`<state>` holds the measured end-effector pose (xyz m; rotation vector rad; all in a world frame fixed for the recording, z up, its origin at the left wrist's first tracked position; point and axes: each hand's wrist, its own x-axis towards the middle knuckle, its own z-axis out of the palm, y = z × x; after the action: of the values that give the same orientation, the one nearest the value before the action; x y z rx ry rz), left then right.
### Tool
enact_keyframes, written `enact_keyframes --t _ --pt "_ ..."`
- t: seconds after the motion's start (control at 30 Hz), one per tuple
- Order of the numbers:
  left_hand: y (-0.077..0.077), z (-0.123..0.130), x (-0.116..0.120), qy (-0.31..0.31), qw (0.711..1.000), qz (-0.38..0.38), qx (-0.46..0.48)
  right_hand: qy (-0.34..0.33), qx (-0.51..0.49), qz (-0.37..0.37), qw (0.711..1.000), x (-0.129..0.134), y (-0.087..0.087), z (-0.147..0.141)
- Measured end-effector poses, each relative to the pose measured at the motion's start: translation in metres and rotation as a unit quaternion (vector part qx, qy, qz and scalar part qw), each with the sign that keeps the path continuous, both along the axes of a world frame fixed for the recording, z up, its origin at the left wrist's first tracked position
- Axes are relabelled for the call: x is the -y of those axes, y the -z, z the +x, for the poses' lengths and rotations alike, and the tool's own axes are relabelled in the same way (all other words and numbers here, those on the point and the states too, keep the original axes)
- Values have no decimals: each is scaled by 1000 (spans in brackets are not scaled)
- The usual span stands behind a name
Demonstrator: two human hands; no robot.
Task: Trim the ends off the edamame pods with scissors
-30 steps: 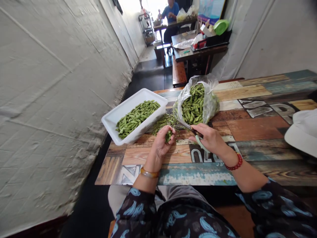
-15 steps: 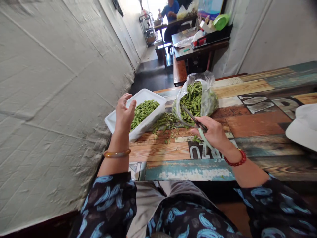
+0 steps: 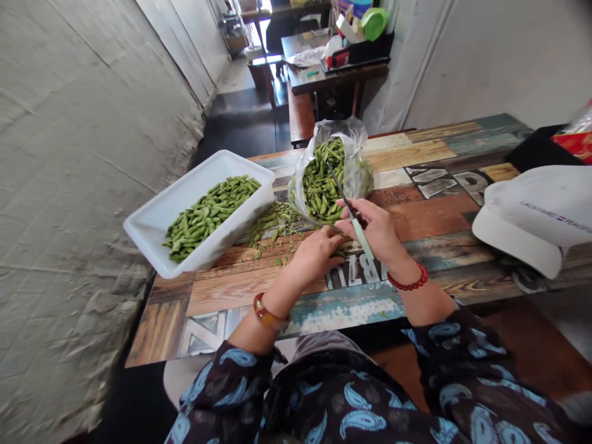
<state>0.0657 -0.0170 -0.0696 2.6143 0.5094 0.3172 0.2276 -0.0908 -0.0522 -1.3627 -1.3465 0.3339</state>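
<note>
In my right hand [image 3: 372, 228] I hold scissors [image 3: 358, 234] with pale green handles, their dark blades pointing up across the clear plastic bag. My left hand [image 3: 317, 253] is low over the table, its fingers curled at a green edamame pod [image 3: 341, 251] that they mostly cover. Just beyond my hands, the open plastic bag [image 3: 361, 160] bulges with edamame pods [image 3: 324, 185]. To the left, a white plastic tub [image 3: 152, 231] holds more edamame pods [image 3: 208, 213] in a heap. Trimmed stems and scraps [image 3: 277, 222] lie between tub and bag.
The patchwork wood-print table [image 3: 235, 287] runs off to the right, where a white cap [image 3: 531, 216] lies. A rough pale wall [image 3: 69, 216] stands close on the left. Behind, another table [image 3: 300, 52] bears a green basket [image 3: 374, 23] and other items.
My left hand has come down from above the tub to the table beside my right hand. The scissors stay in my right hand. The view has swung right and down.
</note>
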Motion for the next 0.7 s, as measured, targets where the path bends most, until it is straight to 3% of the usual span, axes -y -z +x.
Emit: enact_keyframes --t 0.1,0.17,0.3,0.37,0.47,0.53,0.6,0.7 --pt "6 0 1 7 998 36 -41 -5 0 3 1000 1 -3 -3" --pt "8 -5 0 -10 999 19 -28 -5 3 6 1000 1 -4 -4" --pt "8 -24 -7 -110 984 -122 71 -12 10 5 1000 2 -4 -5" --pt "7 -35 -13 -165 939 -257 160 -14 11 -3 1000 2 -1 -6" --pt "3 -48 -20 -202 803 -483 284 -12 13 -18 1000 2 3 -8" --pt "0 -53 -22 -204 721 -578 323 -15 19 -32 999 2 5 -9" --pt "-2 -56 -22 -201 678 -621 337 -16 32 -46 998 2 7 -11" --pt "-3 -56 -20 -189 653 -643 353 -42 65 -63 995 1 11 -12"
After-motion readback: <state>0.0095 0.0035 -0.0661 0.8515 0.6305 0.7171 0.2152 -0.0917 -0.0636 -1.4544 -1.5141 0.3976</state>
